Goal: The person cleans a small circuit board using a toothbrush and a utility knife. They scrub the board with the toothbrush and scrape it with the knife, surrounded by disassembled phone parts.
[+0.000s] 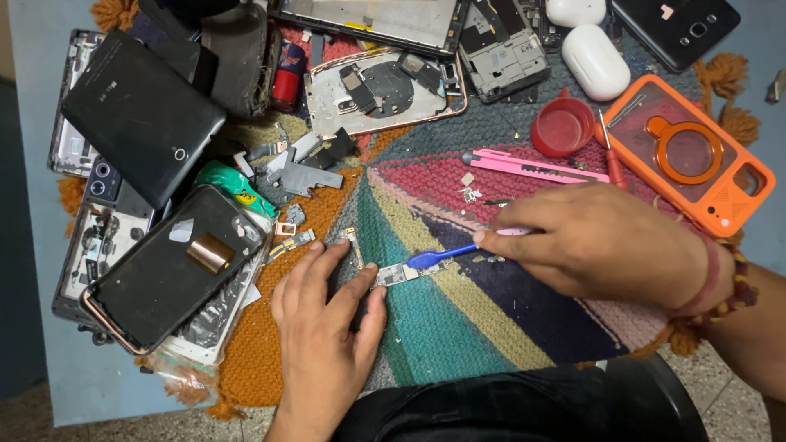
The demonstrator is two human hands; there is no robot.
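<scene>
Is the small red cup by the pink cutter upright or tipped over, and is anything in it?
Upright: the red cup sits on the knitted mat with its round mouth facing up. It looks empty, only red bottom showing.

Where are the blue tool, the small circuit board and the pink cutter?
blue tool (427, 259), head view, on its flat blue tip.
small circuit board (399, 273), head view, on its middle.
pink cutter (532, 167), head view, on its pink body.

Your clear lane is the striped mat (458, 327) just below the small circuit board (403, 273). Stacked phone shells (164, 270) block the left. The pink cutter (532, 168), red cup (563, 127) and orange case (696, 155) crowd the upper right.
</scene>
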